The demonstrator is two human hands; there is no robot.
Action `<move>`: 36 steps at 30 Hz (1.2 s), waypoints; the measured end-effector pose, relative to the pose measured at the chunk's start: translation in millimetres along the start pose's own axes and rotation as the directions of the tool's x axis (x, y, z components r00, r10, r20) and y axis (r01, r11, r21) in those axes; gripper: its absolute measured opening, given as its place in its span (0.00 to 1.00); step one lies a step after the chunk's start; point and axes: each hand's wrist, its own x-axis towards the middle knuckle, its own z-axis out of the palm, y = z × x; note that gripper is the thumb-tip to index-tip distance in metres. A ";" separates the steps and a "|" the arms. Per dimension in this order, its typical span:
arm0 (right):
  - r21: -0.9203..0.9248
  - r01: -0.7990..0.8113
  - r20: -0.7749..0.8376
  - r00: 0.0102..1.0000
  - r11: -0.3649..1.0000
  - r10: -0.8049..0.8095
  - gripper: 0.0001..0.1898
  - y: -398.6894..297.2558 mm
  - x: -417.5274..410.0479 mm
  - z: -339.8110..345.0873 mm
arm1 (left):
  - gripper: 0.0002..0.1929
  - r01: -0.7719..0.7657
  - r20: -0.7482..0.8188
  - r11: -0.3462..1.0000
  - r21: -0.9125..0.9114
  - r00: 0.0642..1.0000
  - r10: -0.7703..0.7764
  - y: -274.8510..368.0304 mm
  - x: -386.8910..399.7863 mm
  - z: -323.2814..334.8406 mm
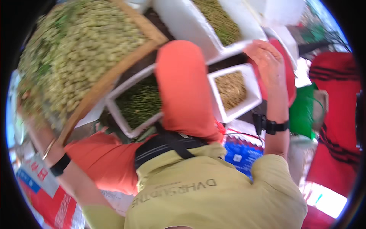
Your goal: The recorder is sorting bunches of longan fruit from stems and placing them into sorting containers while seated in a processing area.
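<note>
My left hand (23,107) is at the far left, by a wood-framed tray (100,83) heaped with small pale-green rounded pieces (85,51). A loose, stringy clump of plant material (33,98) hangs over its fingers and seems to be in its grip; blur hides the exact hold. My right hand (266,57) is raised at the upper right, with nothing visible in it and its fingers loosely bent. It hovers near the corner of a large white foam box (197,31) of thin green pieces. A small white foam box (256,94) with light-brown pieces stands lower, left of the right forearm.
Between my knees and the tray, another white foam box (120,116) holds dark-green pieces. A blue printed bag (240,157) lies beside my hip. To the right are a green bag (301,111) and red fabric (331,106) with dark stripes. Red printed packaging (54,206) is at the lower left.
</note>
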 end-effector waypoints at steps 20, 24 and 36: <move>0.098 -0.023 0.896 0.436 0.995 -0.078 0.13 -39.4 58.2 431.7 | 0.11 -0.146 -0.310 0.967 0.210 0.928 0.207 -2.8 -23.0 81.6; 0.018 0.128 0.915 0.397 0.992 -0.068 0.11 -40.3 72.5 441.4 | 0.11 -0.090 -0.317 0.960 0.266 0.932 0.175 3.3 -21.5 81.4; -0.051 -0.105 0.907 0.411 0.993 0.090 0.09 -32.0 81.2 446.3 | 0.11 -0.124 -0.358 0.845 0.520 0.867 0.348 2.2 -21.2 94.4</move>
